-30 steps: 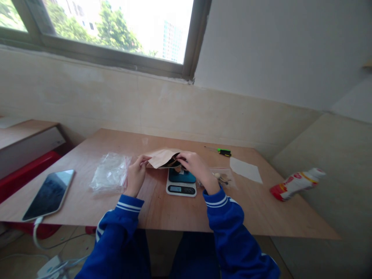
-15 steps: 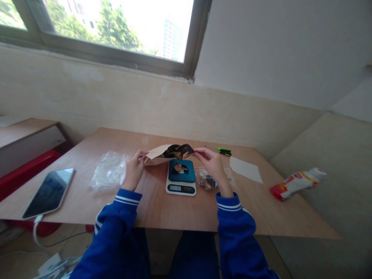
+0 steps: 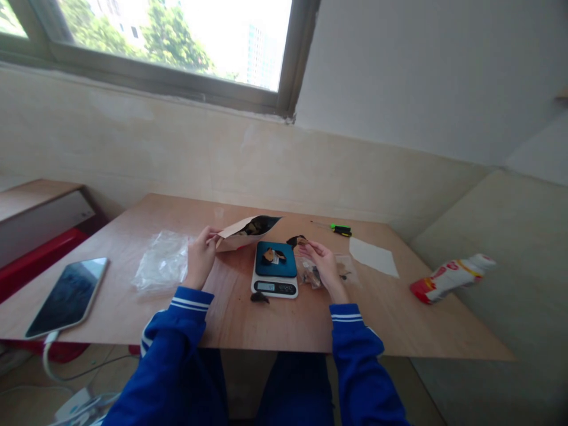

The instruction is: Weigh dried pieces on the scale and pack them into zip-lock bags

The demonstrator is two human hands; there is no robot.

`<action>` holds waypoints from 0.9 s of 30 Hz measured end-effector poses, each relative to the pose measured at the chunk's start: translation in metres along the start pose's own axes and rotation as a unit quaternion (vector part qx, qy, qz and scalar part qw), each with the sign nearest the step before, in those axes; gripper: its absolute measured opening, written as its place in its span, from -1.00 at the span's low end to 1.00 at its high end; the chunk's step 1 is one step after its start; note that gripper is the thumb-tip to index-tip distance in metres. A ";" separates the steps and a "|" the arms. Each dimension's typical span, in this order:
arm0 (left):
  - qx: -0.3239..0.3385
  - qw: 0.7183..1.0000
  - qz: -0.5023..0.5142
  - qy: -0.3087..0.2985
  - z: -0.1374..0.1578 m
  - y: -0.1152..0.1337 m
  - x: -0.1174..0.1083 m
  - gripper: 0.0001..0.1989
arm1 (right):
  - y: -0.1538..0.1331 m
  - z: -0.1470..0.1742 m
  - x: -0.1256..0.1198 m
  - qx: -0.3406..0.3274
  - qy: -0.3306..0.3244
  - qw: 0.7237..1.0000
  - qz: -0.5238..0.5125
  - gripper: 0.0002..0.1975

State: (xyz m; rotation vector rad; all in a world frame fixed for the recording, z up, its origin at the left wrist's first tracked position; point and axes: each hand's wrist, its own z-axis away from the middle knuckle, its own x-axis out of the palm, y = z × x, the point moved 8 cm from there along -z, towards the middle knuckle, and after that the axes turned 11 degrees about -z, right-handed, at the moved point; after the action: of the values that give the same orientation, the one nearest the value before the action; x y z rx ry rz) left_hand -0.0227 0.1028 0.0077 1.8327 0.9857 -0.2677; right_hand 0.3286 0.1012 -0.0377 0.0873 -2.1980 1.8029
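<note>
My left hand (image 3: 202, 255) pinches the left edge of a paper bag (image 3: 237, 241), which is tilted with its mouth gaping and dark dried pieces inside. To the right of the scale, my right hand (image 3: 320, 260) holds a curled black-and-brown dried piece (image 3: 298, 241) between its fingertips. Between my hands stands a kitchen scale (image 3: 276, 287) with a blue-green top and a lit display too small to read. Another dried piece (image 3: 271, 255) rests on its platform with a bit of white on it. A small dark piece (image 3: 260, 297) lies at the scale's front edge.
A clear plastic bag (image 3: 162, 261) and a charging tablet (image 3: 68, 297) lie on the left. Partly under my right hand is a clear packet (image 3: 310, 274). Further right are screwdrivers (image 3: 341, 229), white paper (image 3: 374, 257) and a leaning bottle (image 3: 450, 279).
My right hand has moved from the bag's mouth down and right of the scale, taking a dried piece out with it. A small dark piece now lies before the scale.
</note>
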 end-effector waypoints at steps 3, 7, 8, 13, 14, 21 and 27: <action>0.004 1.000 0.002 -0.004 0.000 0.001 0.000 -0.81 | 0.019 -0.003 0.001 0.014 -0.003 1.000 0.011 -0.50; 0.006 1.000 0.006 -0.001 0.000 0.000 0.000 -0.82 | 0.033 -0.005 0.009 0.019 -0.001 0.997 0.074 -0.47; 0.006 1.000 0.007 0.000 0.000 -0.001 0.000 -0.81 | 0.035 -0.005 0.010 0.018 0.003 0.995 0.093 -0.48; 0.014 1.000 0.020 -0.004 0.000 -0.001 0.001 -0.80 | 0.034 -0.008 0.003 0.001 0.028 0.987 0.160 -0.61; 0.014 1.000 0.019 -0.004 0.000 -0.001 0.001 -0.80 | 0.033 -0.008 0.001 -0.003 0.029 0.985 0.171 -0.62; 0.019 0.999 0.026 -0.011 0.000 -0.001 0.000 -0.80 | 0.019 -0.002 -0.002 -0.002 0.018 0.979 0.202 -0.64; 0.018 0.999 0.030 -0.014 0.000 -0.002 0.001 -0.80 | 0.014 0.010 -0.005 0.018 0.010 0.981 0.191 -0.56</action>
State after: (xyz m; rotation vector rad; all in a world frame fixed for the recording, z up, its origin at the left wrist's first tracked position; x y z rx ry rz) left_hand -0.0232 0.1035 0.0056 1.8837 0.9109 -0.2748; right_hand 0.3279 0.0938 -0.0536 -0.3695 -2.2877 2.0234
